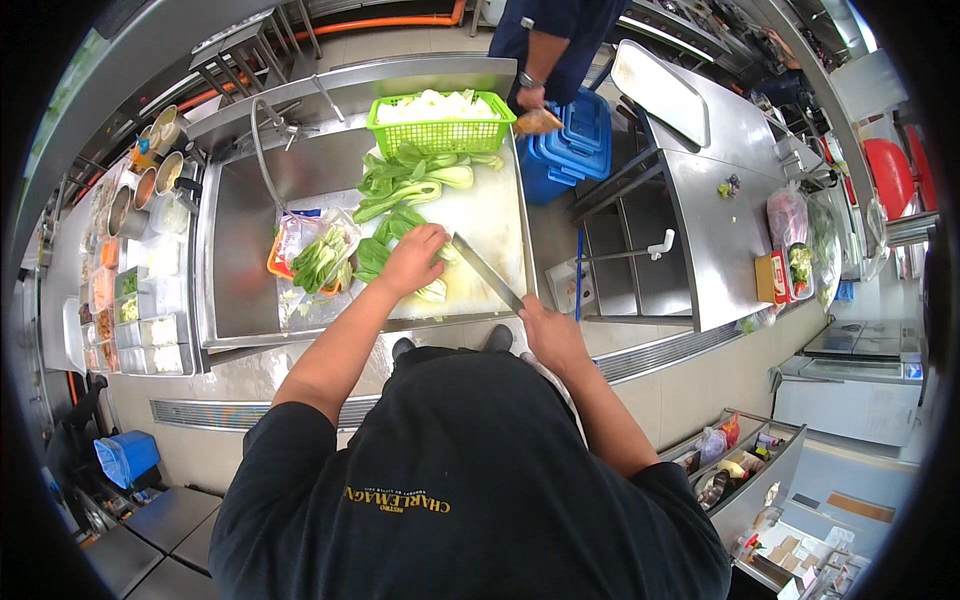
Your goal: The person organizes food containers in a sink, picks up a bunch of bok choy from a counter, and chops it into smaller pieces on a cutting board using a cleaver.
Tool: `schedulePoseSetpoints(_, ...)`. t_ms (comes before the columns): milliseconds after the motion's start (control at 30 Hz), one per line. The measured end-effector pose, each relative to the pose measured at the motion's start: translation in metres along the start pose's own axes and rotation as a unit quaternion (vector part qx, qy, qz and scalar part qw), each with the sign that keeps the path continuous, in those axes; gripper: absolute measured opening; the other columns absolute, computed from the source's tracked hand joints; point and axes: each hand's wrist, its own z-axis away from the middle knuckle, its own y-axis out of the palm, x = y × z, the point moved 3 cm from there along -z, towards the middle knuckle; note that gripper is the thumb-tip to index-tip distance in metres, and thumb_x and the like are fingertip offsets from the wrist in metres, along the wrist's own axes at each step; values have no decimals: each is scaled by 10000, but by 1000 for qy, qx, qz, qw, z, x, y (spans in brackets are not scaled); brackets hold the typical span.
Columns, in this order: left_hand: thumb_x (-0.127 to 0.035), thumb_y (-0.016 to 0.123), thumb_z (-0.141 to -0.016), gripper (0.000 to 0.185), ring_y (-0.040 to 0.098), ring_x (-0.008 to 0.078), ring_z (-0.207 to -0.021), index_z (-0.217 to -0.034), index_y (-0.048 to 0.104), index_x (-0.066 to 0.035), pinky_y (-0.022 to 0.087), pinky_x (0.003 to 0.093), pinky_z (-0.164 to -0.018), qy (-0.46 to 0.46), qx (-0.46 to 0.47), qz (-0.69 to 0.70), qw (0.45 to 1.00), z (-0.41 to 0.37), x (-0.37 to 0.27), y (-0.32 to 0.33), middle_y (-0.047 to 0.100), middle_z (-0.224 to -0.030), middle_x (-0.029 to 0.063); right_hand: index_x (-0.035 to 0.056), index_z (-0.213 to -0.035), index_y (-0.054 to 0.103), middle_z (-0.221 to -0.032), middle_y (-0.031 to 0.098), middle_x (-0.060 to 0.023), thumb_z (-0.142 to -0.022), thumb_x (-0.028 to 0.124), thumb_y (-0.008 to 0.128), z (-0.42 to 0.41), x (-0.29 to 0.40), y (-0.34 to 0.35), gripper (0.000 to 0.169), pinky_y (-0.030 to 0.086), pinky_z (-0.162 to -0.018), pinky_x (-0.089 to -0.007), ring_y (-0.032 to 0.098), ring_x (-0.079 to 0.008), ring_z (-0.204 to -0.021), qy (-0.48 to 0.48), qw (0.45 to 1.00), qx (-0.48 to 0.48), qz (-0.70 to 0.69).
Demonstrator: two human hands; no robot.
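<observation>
My right hand [553,334] grips the handle of a kitchen knife [486,271], its blade slanting up and left over a white cutting board [499,217]. The blade's tip is close to the fingers of my left hand [414,259]. That hand rests on a head of bok choy [375,259], whose leaves point left and whose pale base shows partly beneath my fingers. Just below lies another pale bok choy base [433,291]. Farther up the board, several whole bok choy [416,180] lie in a heap. Behind them stands a green plastic basket [442,137] filled with pale cut vegetable pieces.
Left of the board is a steel sink [247,225] with a spray hose [259,161] and an orange basket [279,264] holding bok choy [322,259]. A co-worker [551,45] stands beyond, near a blue lidded bin [574,146]. A steel table [720,225] stands at right.
</observation>
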Motion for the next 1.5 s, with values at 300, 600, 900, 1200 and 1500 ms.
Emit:
schedulePoseSetpoints(300,-14,767,-855,384,639,368,-1182,-1239,770,-28,544,451,-1082,-21,128,4,992,-8,28,7,702,-1231,129,65,-1159,503,-819,753,-220,-1088,128,522,-18,-3,6,96,573,-709,-636,748,-489,-776,-31,994,52,94)
schedulePoseSetpoints(600,-241,777,-934,394,604,358,-1275,-1285,764,-62,455,531,-1164,-58,233,-84,967,-11,19,-18,682,-1197,115,48,-1189,531,-898,742,-301,-1154,256,558,1,-18,-20,212,538,-754,-660,722,-545,-869,26,999,40,-10)
schedulePoseSetpoints(900,-669,724,-957,670,650,295,-1212,-1284,698,-85,437,479,-1118,75,154,-210,963,60,5,-5,703,-1176,100,12,-1166,516,-874,692,-336,-1150,215,599,29,-37,23,220,496,-718,-629,675,-598,-870,119,984,-15,-133)
schedulePoseSetpoints(1200,-504,862,-942,563,753,420,-910,-1169,733,-5,594,551,-856,-261,-114,-179,942,125,138,-93,774,-982,220,17,-1136,499,-855,692,-342,-1148,205,587,37,-32,43,208,481,-728,-679,675,-608,-872,144,983,-34,-110)
schedulePoseSetpoints(1500,-187,788,-1000,255,734,396,-1148,-1172,747,-3,559,475,-1017,-302,-228,-55,924,86,156,-125,767,-1169,204,-14,-1605,440,-969,754,-339,-1059,83,576,16,21,40,571,559,-799,-666,746,-529,-888,158,987,-22,-14)
